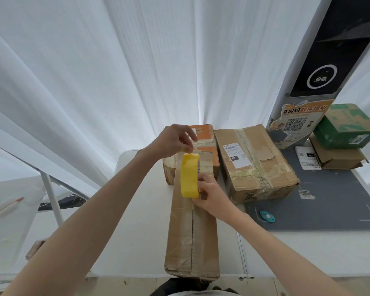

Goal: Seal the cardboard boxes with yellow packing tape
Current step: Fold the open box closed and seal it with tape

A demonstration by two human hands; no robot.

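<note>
On the white desk [137,242], centre: one long cardboard box [191,231], lying lengthwise away from the person, flaps closed, centre seam bare along its near half, old clear tape on its surface. Above its far half: one roll of yellow packing tape [189,175], held upright on edge. Right hand [209,194] grips the roll from the right side, fingers curled round its rim and core. Left hand [175,139] above the roll, thumb and fingers pinching at the tape's loose end (the strip itself is too pale to make out clearly). Behind the long box: one orange-topped box [203,133], touching its far end. Just beside, to the right: one large brown box [256,161] with white shipping label and worn tape. Far right, on a grey mat [329,199]: a green box [346,127] stacked on a flat brown box [338,159]; a small teal cutter [267,216] near the mat's near edge. Backdrop: white curtain [115,71]
</note>
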